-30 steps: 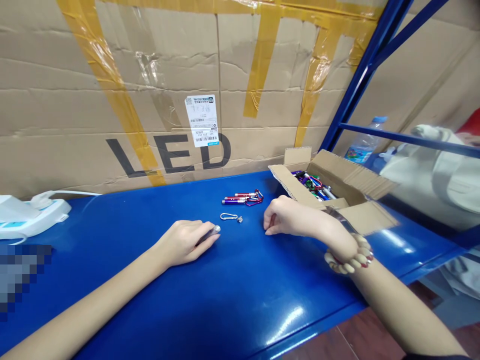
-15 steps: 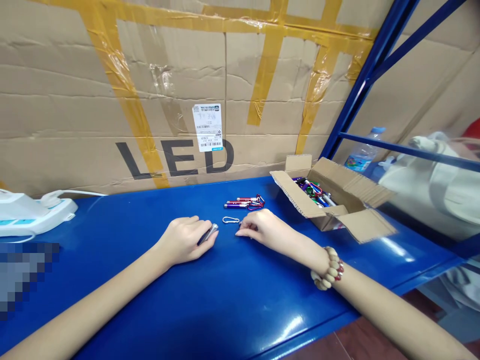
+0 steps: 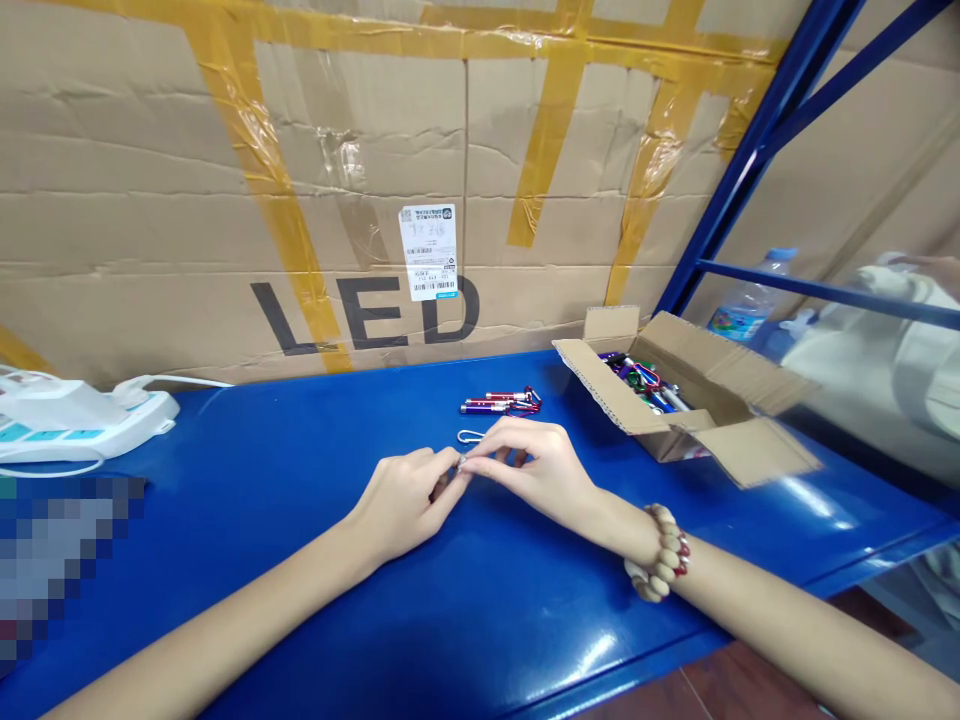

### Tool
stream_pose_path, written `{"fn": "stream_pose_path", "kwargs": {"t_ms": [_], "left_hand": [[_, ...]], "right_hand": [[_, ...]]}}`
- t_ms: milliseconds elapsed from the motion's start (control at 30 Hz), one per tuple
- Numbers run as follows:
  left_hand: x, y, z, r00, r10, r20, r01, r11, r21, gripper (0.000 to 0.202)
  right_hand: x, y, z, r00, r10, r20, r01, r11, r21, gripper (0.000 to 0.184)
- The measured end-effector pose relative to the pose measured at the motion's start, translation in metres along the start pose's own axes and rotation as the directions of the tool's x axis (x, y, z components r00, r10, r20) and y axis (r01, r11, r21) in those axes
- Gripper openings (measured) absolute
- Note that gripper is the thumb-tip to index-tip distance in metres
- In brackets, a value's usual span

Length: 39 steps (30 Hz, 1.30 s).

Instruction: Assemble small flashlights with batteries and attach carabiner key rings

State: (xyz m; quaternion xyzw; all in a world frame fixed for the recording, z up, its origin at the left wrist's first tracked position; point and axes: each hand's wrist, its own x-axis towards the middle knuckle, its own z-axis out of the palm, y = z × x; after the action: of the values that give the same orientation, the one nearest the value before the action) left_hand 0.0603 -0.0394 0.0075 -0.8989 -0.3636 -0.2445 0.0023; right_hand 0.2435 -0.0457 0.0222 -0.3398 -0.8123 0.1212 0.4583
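My left hand (image 3: 409, 505) is closed round a small silver pen-shaped light, mostly hidden by the fingers; its metal end (image 3: 460, 463) shows at the fingertips. Thumb and fingers of my right hand (image 3: 529, 460) are pinched together at that end, touching it. Whatever small piece lies inside this pinch is hidden. Just behind the right fingers a silver carabiner clip (image 3: 469, 437) lies on the blue table (image 3: 315, 440), partly covered by the hand. Farther back lie several red and purple pen lights (image 3: 495, 403) with red carabiner clips, side by side.
An open cardboard box (image 3: 626, 400) of mixed coloured pen lights stands at the back right. A white power strip (image 3: 142, 425) with plugs sits at the left. Behind the table rises a large taped carton (image 3: 360, 200). A blue metal frame (image 3: 720, 210) and a water bottle (image 3: 746, 305) are at the right.
My left hand has moved right, bringing the pen light's end to my right fingertips. The hands were apart before and now meet. The view has shifted slightly.
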Motion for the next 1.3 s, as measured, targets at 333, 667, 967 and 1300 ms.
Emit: {"fn": "stream_pose_path", "kwargs": {"t_ms": [333, 667, 967, 1300], "left_hand": [[-0.003, 0.0, 0.004, 0.993, 0.097, -0.062, -0.097, 0.995, 0.011, 0.029], [-0.003, 0.001, 0.003, 0.994, 0.097, -0.059, -0.097, 0.995, 0.009, 0.03], [0.0, 0.002, -0.001, 0.997, 0.0, -0.071, -0.004, 0.999, -0.051, 0.027], [0.002, 0.003, -0.002, 0.998, 0.008, -0.057, -0.014, 0.996, -0.09, 0.022]], "right_hand": [[-0.002, -0.001, 0.002, 0.996, -0.04, -0.074, 0.041, 0.999, 0.019, 0.008], [-0.002, 0.0, 0.001, 0.99, -0.121, -0.067, 0.128, 0.985, 0.113, 0.002], [0.008, 0.003, -0.014, 0.997, 0.02, -0.071, -0.02, 1.0, -0.01, 0.014], [0.009, 0.033, -0.031, 0.926, 0.174, 0.334, -0.027, 0.915, -0.403, 0.015]]}}
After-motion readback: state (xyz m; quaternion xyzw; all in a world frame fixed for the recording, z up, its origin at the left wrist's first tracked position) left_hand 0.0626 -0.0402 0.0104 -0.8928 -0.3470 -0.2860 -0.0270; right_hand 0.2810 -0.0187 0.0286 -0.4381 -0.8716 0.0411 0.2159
